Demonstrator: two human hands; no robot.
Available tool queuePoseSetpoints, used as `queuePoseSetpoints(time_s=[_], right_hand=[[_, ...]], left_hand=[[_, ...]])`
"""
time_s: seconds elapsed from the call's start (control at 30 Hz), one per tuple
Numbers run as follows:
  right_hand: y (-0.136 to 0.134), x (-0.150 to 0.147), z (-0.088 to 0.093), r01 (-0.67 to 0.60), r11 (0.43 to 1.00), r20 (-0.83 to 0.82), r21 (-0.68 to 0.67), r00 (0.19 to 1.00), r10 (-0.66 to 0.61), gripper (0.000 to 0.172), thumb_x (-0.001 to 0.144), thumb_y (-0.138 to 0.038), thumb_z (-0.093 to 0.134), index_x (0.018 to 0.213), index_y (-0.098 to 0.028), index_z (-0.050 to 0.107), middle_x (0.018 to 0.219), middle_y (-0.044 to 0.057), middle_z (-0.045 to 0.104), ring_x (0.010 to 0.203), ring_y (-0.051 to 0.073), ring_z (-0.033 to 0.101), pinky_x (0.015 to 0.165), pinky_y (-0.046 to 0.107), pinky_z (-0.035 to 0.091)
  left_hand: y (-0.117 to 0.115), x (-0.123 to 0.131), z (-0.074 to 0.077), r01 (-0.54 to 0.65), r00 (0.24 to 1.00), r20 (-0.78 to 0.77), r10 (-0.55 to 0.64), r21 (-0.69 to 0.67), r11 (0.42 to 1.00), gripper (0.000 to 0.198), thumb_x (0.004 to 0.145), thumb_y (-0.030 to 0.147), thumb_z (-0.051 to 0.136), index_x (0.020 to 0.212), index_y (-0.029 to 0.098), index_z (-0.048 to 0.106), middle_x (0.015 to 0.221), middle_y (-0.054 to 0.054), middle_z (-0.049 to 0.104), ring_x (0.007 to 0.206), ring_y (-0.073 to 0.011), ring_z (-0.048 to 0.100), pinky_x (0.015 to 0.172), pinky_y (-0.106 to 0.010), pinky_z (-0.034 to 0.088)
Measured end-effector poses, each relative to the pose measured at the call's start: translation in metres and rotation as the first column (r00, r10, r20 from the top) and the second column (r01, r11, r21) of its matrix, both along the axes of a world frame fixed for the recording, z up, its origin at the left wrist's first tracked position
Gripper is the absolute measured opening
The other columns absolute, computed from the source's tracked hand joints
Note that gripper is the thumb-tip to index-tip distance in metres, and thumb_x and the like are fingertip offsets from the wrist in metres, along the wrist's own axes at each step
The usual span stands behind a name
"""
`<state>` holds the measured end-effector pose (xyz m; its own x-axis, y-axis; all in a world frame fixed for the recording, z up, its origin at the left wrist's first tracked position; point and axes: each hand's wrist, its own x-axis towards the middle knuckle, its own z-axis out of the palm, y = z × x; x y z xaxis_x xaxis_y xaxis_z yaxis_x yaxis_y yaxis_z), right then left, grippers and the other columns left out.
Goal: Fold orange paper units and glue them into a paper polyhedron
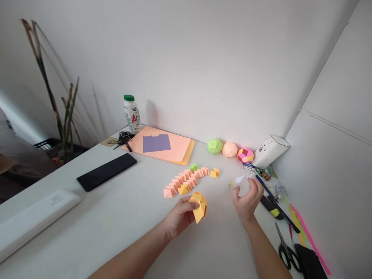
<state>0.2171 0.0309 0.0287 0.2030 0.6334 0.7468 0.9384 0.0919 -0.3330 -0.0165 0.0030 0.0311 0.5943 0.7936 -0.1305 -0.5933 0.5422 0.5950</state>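
My left hand [181, 217] grips a partly built yellow-orange paper shape [199, 205], thumb on its front face. To the right, my right hand [248, 197] is raised with its fingers bent; a small white nozzle-like item [240, 179] shows at its fingertips, and whether the fingers hold it is unclear. Beyond my left hand lie rows of folded pink paper pieces [181, 179], with a green piece [193, 167] at their far end and an orange piece [183, 189] at the near side. Small yellow folded pieces [214, 173] sit right of the rows.
Green [214, 146], peach [229, 149] and pink-yellow [245, 155] paper balls stand by the wall. Pink sheets [174, 149], a bottle [132, 112] and a black phone-like slab [107, 172] are left. Scissors [287, 252], a cutter [272, 207] and a white box [271, 151] are right.
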Motion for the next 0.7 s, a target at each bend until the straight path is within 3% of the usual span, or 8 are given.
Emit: queuePoseSetpoints(time_s=[0.07,0.13,0.27,0.43,0.6,0.63,0.7], right_hand=[[-0.001,-0.017,-0.002,-0.183,0.977,0.062,-0.107,0.98,0.19,0.028,0.078,-0.022,0.049,0.105,-0.019,0.05,0.097,0.015,0.055,0.101,0.031,0.051,0.088,0.049,0.041],[0.009,-0.036,-0.008,-0.291,0.904,0.026,-0.312,0.949,0.314,0.025,0.082,-0.023,0.043,0.106,-0.019,0.051,0.101,0.014,0.057,0.101,0.029,0.051,0.087,0.046,0.042],[0.046,-0.063,-0.021,-0.163,0.874,-0.184,-0.457,0.979,0.086,0.038,0.083,-0.033,0.045,0.113,-0.012,0.049,0.108,0.017,0.057,0.104,0.03,0.048,0.086,0.045,0.04],[0.065,-0.067,-0.027,-0.252,0.859,-0.328,-0.445,0.939,0.105,0.024,0.081,-0.025,0.045,0.095,-0.015,0.061,0.093,0.012,0.065,0.094,0.026,0.054,0.083,0.041,0.043],[0.029,-0.063,-0.016,-0.456,0.807,-0.522,-0.376,0.824,0.223,0.023,0.082,-0.033,0.049,0.09,-0.017,0.064,0.092,0.007,0.068,0.083,0.02,0.062,0.075,0.033,0.051],[0.018,-0.061,-0.012,-0.49,0.797,-0.57,-0.353,0.788,0.232,0.024,0.083,-0.035,0.05,0.091,-0.018,0.064,0.092,0.007,0.069,0.083,0.019,0.063,0.075,0.032,0.051],[-0.004,-0.057,-0.004,-0.609,0.761,-0.784,-0.226,0.577,0.229,0.024,0.08,-0.037,0.058,0.092,-0.018,0.066,0.091,0.007,0.068,0.083,0.02,0.062,0.076,0.034,0.051]], left_hand=[[0.0,0.0,-0.001,0.001,1.0,-0.002,-0.001,0.009,1.0,0.007,0.067,0.019,0.064,0.067,0.013,0.061,0.07,-0.006,0.06,0.063,-0.015,0.055,0.058,-0.027,0.038],[0.0,0.0,-0.003,-0.001,1.0,-0.006,0.001,0.013,1.0,0.007,0.067,0.019,0.064,0.067,0.013,0.062,0.07,-0.006,0.061,0.063,-0.0152,0.054,0.058,-0.026,0.038],[0.001,-0.001,-0.005,-0.019,1.0,-0.006,0.019,0.023,1.0,0.008,0.066,0.019,0.066,0.068,0.013,0.062,0.07,-0.006,0.061,0.063,-0.0154,0.054,0.058,-0.026,0.039],[0.003,-0.003,-0.004,-0.033,0.999,0.011,0.032,0.05,0.998,0.009,0.065,0.018,0.066,0.071,0.013,0.062,0.07,-0.006,0.06,0.065,-0.0161,0.054,0.059,-0.026,0.038],[0.003,-0.004,-0.003,-0.045,0.999,0.005,0.045,0.067,0.997,0.008,0.066,0.019,0.066,0.069,0.014,0.062,0.071,-0.006,0.06,0.067,-0.0163,0.054,0.061,-0.027,0.038],[0.003,-0.004,-0.002,-0.046,0.999,0.006,0.046,0.071,0.996,0.008,0.066,0.019,0.066,0.069,0.013,0.062,0.071,-0.006,0.06,0.066,-0.0163,0.054,0.061,-0.027,0.038],[0.003,-0.004,-0.001,-0.046,0.999,0.003,0.046,0.072,0.996,0.008,0.066,0.02,0.065,0.071,0.013,0.063,0.071,-0.006,0.06,0.066,-0.0164,0.053,0.061,-0.028,0.038]])
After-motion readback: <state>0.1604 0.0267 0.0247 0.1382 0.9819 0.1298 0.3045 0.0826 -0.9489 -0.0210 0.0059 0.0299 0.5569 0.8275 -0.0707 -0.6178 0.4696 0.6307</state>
